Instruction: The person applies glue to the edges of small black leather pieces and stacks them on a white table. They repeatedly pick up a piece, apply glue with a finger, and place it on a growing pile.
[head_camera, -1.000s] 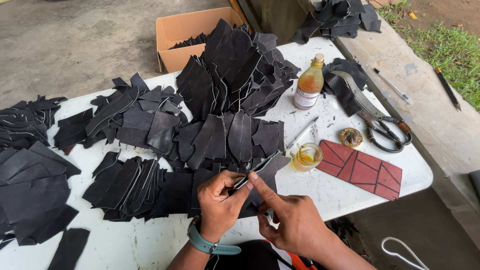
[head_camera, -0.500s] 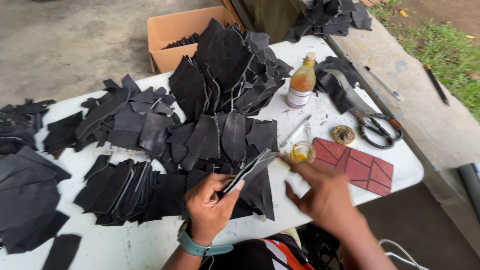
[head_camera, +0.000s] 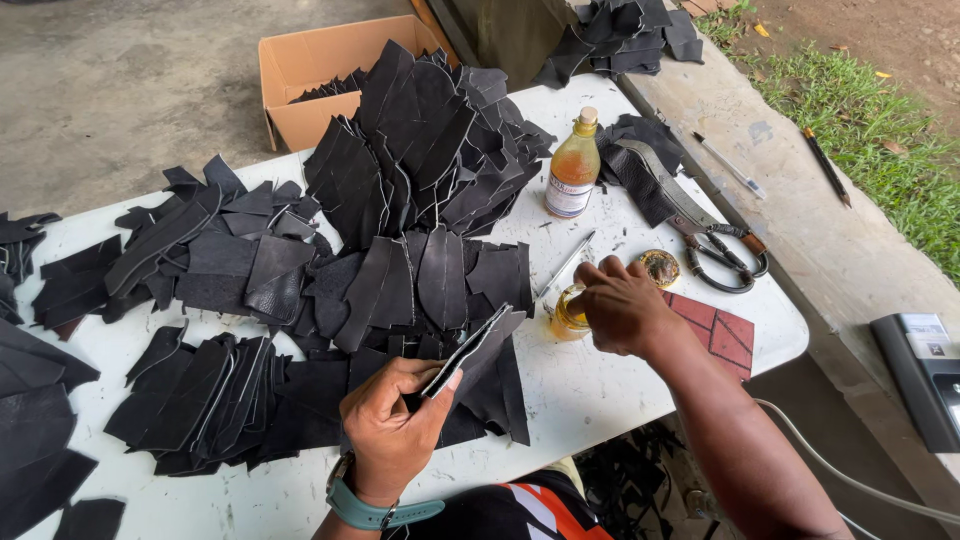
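Right hand (head_camera: 622, 305) shifted since a second ago: withdrawn from black leather piece (head_camera: 470, 352), now at small glass of amber liquid (head_camera: 567, 312), 3 o'clock of piece, fingers curled over rim, grip hidden. Piece retained alone by left hand (head_camera: 392, 425), pinched thumb-to-fingers, above white table (head_camera: 590, 390). Judged: dipping for adhesive. Amber bottle (head_camera: 572, 166) at 1 o'clock.

The person is wearing a teal watch (head_camera: 372, 506) with a smooth rubbery band, sitting snug around the wrist of the left hand (head_camera: 392, 428). The right hand (head_camera: 622, 305) and its wrist are wearing nothing, and both forearms are showing bare, with no sleeves reaching them. At the bottom edge a dark garment (head_camera: 520, 510) is showing, carrying orange and white stripes across the front.
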